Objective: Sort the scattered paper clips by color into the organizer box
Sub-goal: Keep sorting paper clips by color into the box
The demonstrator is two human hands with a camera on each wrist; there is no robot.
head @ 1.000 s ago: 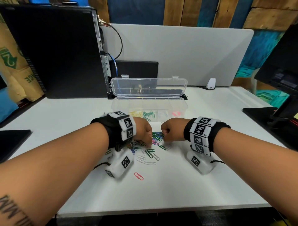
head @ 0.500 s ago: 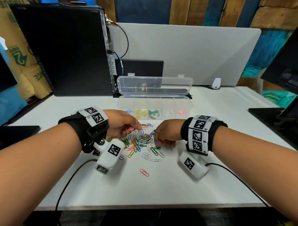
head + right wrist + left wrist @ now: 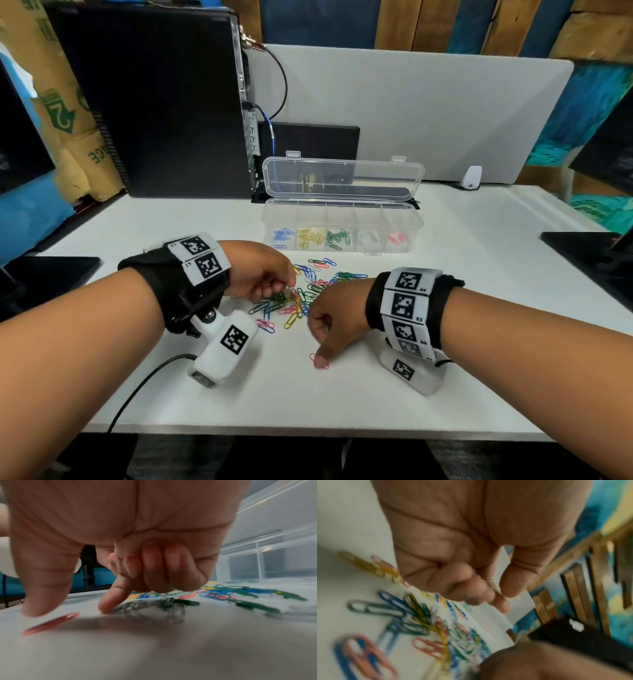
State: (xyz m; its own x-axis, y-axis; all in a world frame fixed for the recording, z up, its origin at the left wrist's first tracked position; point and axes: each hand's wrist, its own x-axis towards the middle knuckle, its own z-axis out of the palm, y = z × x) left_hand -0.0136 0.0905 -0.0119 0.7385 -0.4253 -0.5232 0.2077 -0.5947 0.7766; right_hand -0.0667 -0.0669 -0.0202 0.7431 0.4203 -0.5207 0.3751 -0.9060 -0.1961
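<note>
Several paper clips (image 3: 308, 294) of mixed colors lie heaped on the white table (image 3: 445, 342). The clear organizer box (image 3: 342, 212) stands behind the heap with its lid up; blue, yellow, green, white and pink clips lie in separate compartments. My left hand (image 3: 284, 287) hovers over the heap's left side, and in the blurred left wrist view its fingers (image 3: 500, 604) are loosely curled with nothing seen between them. My right hand (image 3: 322, 342) is nearer me. Its thumb (image 3: 42, 601) presses on a lone pink clip (image 3: 51, 623), the index fingertip (image 3: 106, 607) touches the table beside some pale clips (image 3: 137, 605), and the other fingers are curled.
A black computer tower (image 3: 154, 102) stands at the back left and a grey divider panel (image 3: 428, 113) behind the box. Black pads lie at the left edge (image 3: 44, 281) and right edge (image 3: 589, 253). A black cable (image 3: 144, 387) trails from my left wrist toward the front edge.
Both fists were together over the heap. They parted: the left hand stayed at the heap's left side, and the right hand drew back toward me onto the lone pink clip.
</note>
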